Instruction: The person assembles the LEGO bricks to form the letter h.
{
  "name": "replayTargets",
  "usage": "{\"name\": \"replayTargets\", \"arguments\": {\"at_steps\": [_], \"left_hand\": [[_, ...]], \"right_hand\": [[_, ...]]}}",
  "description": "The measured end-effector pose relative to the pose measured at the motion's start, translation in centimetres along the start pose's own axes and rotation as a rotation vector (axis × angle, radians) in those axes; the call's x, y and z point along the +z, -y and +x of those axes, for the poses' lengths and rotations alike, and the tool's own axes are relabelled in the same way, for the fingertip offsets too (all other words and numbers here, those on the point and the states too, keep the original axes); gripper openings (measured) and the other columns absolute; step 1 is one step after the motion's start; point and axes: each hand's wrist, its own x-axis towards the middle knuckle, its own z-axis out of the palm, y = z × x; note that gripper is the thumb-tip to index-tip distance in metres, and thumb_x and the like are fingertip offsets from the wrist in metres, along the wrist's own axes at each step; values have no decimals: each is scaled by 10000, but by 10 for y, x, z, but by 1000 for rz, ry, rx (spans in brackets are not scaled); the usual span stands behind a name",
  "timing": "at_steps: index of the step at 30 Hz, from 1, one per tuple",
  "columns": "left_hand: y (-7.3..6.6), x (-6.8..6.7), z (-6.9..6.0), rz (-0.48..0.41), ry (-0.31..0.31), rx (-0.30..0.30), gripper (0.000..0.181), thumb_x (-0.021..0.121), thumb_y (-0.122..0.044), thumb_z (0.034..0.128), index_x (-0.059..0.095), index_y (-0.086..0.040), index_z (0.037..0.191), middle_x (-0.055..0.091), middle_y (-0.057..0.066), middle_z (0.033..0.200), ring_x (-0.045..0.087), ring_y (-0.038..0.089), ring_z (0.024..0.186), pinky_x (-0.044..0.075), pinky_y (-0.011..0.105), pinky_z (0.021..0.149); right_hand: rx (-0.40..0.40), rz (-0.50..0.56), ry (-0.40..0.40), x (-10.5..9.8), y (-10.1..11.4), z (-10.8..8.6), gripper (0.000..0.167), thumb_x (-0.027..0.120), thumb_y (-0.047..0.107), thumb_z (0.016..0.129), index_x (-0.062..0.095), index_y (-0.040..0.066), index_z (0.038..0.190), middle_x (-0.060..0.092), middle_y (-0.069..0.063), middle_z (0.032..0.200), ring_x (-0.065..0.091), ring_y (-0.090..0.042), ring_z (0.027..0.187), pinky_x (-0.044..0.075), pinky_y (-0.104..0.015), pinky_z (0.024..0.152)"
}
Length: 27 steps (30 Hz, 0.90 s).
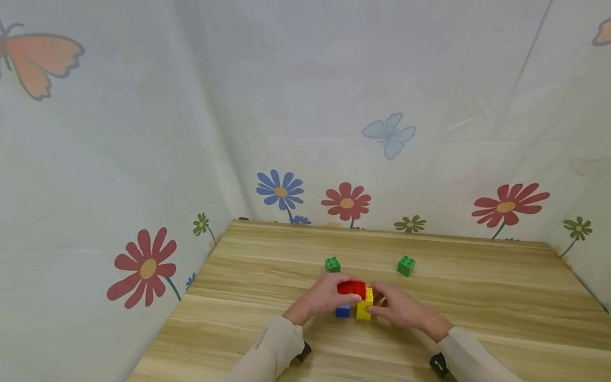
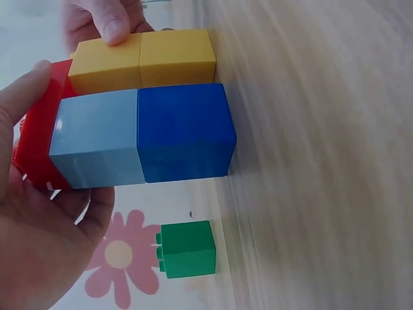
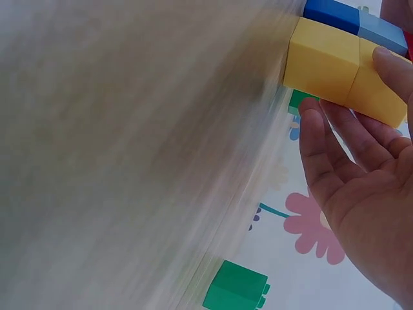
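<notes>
A red brick (image 1: pixel 352 288) (image 2: pixel 40 139) lies across the tops of two stacks, gripped between the thumb and fingers of the left hand (image 1: pixel 329 293) (image 2: pixel 42 252). One stack is a light blue brick (image 2: pixel 100 139) over a dark blue brick (image 2: pixel 187 132) (image 1: pixel 342 312). Beside it stand two yellow bricks (image 1: pixel 364 310) (image 2: pixel 177 58) (image 3: pixel 322 61), one on the other. The right hand (image 1: pixel 401 307) (image 3: pixel 368 200) holds the upper yellow brick, its thumb on the near side; the fingers behind are partly hidden.
On the wooden table (image 1: pixel 267 254), one green brick (image 1: pixel 332 265) (image 2: pixel 188 249) stands behind the left hand. Another green brick (image 1: pixel 406 266) (image 3: pixel 236 286) is farther right. A patterned cloth (image 1: pixel 305 106) hangs behind the table and along its left side.
</notes>
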Motion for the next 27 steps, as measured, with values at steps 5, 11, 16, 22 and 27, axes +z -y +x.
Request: {"name": "replayTargets", "arguments": {"at_steps": [5, 11, 16, 22, 27], "left_hand": [[6, -1, -4, -67, -23, -20, 432, 702, -397, 844, 611, -228, 1232, 575, -128, 1133, 530, 91, 945, 481, 240, 784], [13, -7, -11, -74, -41, 5, 407, 710, -339, 852, 610, -202, 1222, 578, -123, 1081, 532, 109, 930, 477, 239, 781], [17, -12, -16, -62, -41, -4, 382, 703, -326, 861, 615, -204, 1212, 594, -125, 1047, 538, 116, 946, 470, 246, 800], [17, -14, -17, -91, -26, 17, 357, 694, -292, 873, 620, -167, 1199, 615, -105, 1021, 563, 140, 938, 479, 234, 774], [19, -13, -15, -97, -28, 18, 338, 691, -290, 876, 623, -172, 1185, 617, -107, 1011, 563, 131, 928, 480, 232, 758]], "right_hand": [[-2, -3, 6, 0, 1, 0, 327, 649, 350, 896, 554, 129, 1118, 612, 53, 1001, 587, -127, 898, 499, -274, 749], [-16, -6, 5, 0, 1, -2, 331, 653, 328, 898, 555, 128, 1143, 614, 45, 1020, 592, -121, 898, 502, -272, 749], [-29, -20, 5, -4, 1, -5, 334, 657, 292, 900, 564, 129, 1177, 609, 46, 1035, 593, -146, 916, 504, -297, 767], [-13, -87, -43, -11, -3, -9, 335, 662, 221, 898, 583, 98, 1200, 617, -29, 1120, 577, -203, 969, 503, -356, 792], [-7, -139, -114, -20, -8, -12, 314, 656, 140, 895, 597, 26, 1181, 612, -104, 1150, 568, -267, 996, 499, -384, 780]]}}
